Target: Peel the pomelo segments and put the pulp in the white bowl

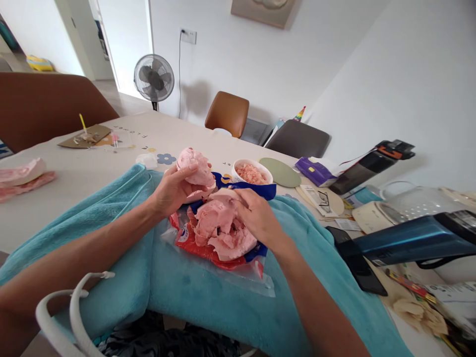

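Note:
My left hand [174, 188] is closed round a folded pink slice of frozen meat [195, 166], lifted just above the pile. My right hand [256, 215] rests on the pile of pink meat slices [219, 230], its fingers curled on the top slice. The pile lies on an opened red, blue and clear plastic package [226, 265] spread over a turquoise towel [178, 287]. Just behind the package stands a white bowl [252, 172] of pink minced meat.
The towel covers the near part of a pale table [74, 173]. More pink slices [22, 176] lie at far left. To the right are a green disc [280, 172], a purple packet [316, 171], glasses [323, 198], a black phone [359, 265] and a blue appliance [409, 240]. Chairs and a fan [154, 79] stand beyond.

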`<state>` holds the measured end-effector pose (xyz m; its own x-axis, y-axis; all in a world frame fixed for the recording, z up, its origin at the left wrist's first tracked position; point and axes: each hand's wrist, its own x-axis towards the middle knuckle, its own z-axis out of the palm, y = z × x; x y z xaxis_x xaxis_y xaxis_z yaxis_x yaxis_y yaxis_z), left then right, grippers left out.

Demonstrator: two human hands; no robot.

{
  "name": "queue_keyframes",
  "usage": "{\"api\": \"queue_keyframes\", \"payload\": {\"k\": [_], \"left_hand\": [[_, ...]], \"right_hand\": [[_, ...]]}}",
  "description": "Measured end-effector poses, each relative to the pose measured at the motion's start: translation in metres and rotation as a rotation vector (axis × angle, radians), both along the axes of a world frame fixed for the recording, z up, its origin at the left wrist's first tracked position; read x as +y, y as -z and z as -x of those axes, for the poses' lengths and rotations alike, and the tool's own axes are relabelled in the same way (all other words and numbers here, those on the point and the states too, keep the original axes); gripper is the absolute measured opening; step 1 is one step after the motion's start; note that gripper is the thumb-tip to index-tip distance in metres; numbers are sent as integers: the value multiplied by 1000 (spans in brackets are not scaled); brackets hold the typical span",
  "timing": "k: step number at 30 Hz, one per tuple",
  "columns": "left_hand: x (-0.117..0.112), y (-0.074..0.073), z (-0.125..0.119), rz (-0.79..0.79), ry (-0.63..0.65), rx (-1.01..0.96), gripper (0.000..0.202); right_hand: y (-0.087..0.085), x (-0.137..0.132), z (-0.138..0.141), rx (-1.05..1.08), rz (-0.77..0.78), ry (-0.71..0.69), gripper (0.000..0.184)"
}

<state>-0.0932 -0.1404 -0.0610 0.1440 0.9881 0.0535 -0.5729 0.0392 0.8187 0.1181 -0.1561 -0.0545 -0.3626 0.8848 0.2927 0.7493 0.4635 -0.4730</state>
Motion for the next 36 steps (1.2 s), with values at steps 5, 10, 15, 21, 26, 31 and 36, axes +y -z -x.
{"api": "queue_keyframes", "payload": {"k": [5,10,15,21,26,31,36], "left_hand": [[1,-4,4,-80,-29,-53,26],[2,-6,4,-75,-43,-33,26],[0,-5,5,-17,5,1,34],[0,-1,5,7,12,24,37],[-1,0,1,13,49,24,35],[-5,-3,-5,4,42,42,30],[-4,-2,-6,8,103,41,30]], "right_hand": [[-9,17,19,-339,-93,-164,37],[4,29,41,-573,-179,-212,26],[23,30,44,-598,-375,-210,22],[31,37,39,-490,-327,-148,21],[30,41,30,-225,-250,-264,24],[8,22,7,148,-376,-75,17],[-11,0,-14,323,-138,59,24]]}}
